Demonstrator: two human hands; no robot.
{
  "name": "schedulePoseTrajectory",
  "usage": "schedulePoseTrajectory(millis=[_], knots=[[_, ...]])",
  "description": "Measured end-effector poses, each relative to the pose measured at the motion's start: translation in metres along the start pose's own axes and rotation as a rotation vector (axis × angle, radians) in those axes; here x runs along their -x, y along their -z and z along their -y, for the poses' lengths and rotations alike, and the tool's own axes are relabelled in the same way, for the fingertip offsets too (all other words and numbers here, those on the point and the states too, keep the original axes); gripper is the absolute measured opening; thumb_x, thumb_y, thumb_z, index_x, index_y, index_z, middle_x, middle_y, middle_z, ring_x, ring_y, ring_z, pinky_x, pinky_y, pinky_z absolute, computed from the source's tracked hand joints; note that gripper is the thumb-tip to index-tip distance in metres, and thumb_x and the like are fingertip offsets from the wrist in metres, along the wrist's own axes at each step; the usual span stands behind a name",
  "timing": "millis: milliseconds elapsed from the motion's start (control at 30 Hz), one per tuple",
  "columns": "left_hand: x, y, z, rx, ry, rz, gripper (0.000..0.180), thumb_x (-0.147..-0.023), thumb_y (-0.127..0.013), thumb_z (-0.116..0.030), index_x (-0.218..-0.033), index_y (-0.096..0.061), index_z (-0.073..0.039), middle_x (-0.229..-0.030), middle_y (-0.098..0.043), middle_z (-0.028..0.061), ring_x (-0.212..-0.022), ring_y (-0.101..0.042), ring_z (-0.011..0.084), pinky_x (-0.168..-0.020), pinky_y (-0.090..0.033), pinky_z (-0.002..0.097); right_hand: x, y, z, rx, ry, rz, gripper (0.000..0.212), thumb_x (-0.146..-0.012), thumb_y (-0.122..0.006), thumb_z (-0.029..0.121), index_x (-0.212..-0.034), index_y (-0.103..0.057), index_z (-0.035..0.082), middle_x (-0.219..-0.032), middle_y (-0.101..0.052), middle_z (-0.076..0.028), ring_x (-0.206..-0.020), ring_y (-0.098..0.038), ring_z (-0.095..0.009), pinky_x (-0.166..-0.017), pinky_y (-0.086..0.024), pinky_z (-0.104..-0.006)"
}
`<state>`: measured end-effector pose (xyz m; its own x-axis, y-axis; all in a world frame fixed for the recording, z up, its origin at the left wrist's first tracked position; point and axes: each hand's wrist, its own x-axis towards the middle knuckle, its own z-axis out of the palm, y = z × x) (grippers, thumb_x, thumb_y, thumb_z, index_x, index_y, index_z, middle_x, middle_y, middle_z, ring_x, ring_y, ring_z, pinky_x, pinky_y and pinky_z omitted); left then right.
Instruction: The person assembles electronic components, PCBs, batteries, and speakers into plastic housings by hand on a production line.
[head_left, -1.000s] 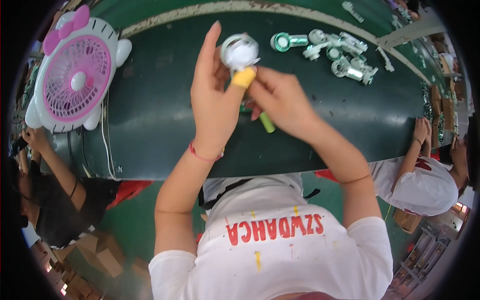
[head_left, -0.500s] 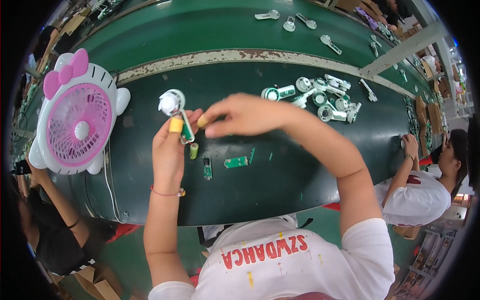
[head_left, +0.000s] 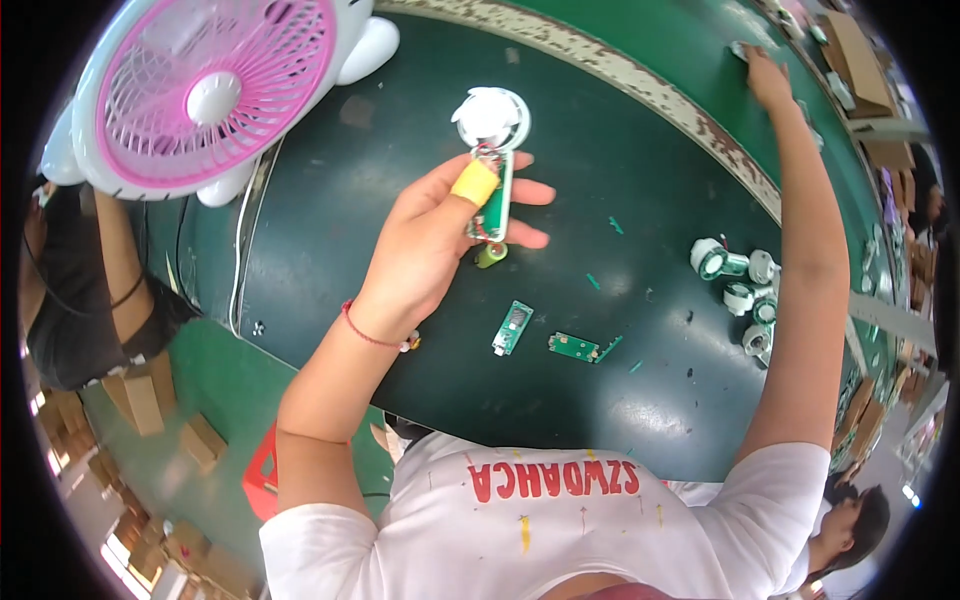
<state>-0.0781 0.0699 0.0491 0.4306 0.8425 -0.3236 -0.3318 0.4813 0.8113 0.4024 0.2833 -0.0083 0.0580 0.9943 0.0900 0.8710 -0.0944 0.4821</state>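
My left hand [head_left: 425, 225], with yellow tape on its thumb, holds a handheld fan half-shell [head_left: 490, 118]. Its round white head points away from me, and a green circuit board with thin red wires lies in its handle. A green battery [head_left: 491, 256] is just below the handle. Far off at the upper right, my right hand [head_left: 767, 78] is stretched out over the green belt, its fingers at a small white fan part [head_left: 738, 50] they partly cover. Two loose circuit boards, one [head_left: 514, 328] nearer my left hand and another [head_left: 574, 347], rest on the table.
A large pink and white fan [head_left: 215, 98] stands at the upper left, its white cable [head_left: 240, 265] running down beside it. Several white fan assemblies [head_left: 735, 298] are piled by my right forearm. Green board slivers [head_left: 616, 225] lie scattered on the dark table. Other people sit at both sides.
My right hand has left the fan half-shell and reached far to the upper right. My left hand still holds the shell. The whole view has turned and shifted.
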Motion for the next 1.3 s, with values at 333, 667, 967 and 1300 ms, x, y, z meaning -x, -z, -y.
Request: schedulePoseTrajectory(millis=[333, 667, 967, 1300], knots=[[0.015, -0.004, 0.007, -0.047, -0.089, 0.087, 0.039, -0.089, -0.039, -0.009, -0.126, -0.042, 0.004, -0.108, -0.06, 0.0145, -0.089, -0.063, 0.0224, -0.072, -0.044, 0.0276, 0.11, 0.106, 0.081, -0.77, 0.228, -0.351, 0.025, -0.081, -0.055, 0.016, -0.105, -0.057, 0.007, -0.09, -0.058, -0.016, -0.085, -0.057, -0.035, -0.073, -0.044, -0.039], [-0.037, -0.007, -0.024, 0.054, -0.186, 0.097, 0.031, -0.092, -0.043, -0.01, -0.12, -0.042, 0.004, -0.112, -0.053, 0.0164, -0.1, -0.058, 0.0288, -0.082, -0.052, 0.0362, 0.359, 0.181, 0.087, -1.067, 0.263, -0.152, 0.02, -0.07, -0.063, -0.001, -0.089, -0.061, 0.004, -0.092, -0.058, -0.009, -0.087, -0.053, -0.028, -0.077, -0.043, -0.0356], [-0.25, 0.008, -0.09, -0.339, -0.094, -0.09, 0.017, -0.084, -0.045, 0.002, -0.099, -0.047, 0.009, -0.103, -0.051, 0.0169, -0.092, -0.06, 0.0307, -0.067, -0.056, 0.03, 0.444, 0.146, 0.091, -1.29, -0.097, -0.132, 0.011, -0.073, -0.063, 0.003, -0.084, -0.062, 0.005, -0.082, -0.058, -0.009, -0.077, -0.054, -0.027, -0.069, -0.044, -0.0342], [-0.384, 0.035, -0.043, -1.625, -0.262, -0.68, 0.029, -0.081, -0.051, -0.036, -0.101, -0.066, -0.021, -0.116, -0.058, 0.0093, -0.11, -0.052, 0.0296, -0.088, -0.043, 0.0428, 0.442, 0.12, 0.089, -1.298, -0.141, -0.271, 0.018, -0.07, -0.065, 0.002, -0.088, -0.059, 0.003, -0.08, -0.057, -0.008, -0.071, -0.054, -0.025, -0.063, -0.044, -0.0343]])
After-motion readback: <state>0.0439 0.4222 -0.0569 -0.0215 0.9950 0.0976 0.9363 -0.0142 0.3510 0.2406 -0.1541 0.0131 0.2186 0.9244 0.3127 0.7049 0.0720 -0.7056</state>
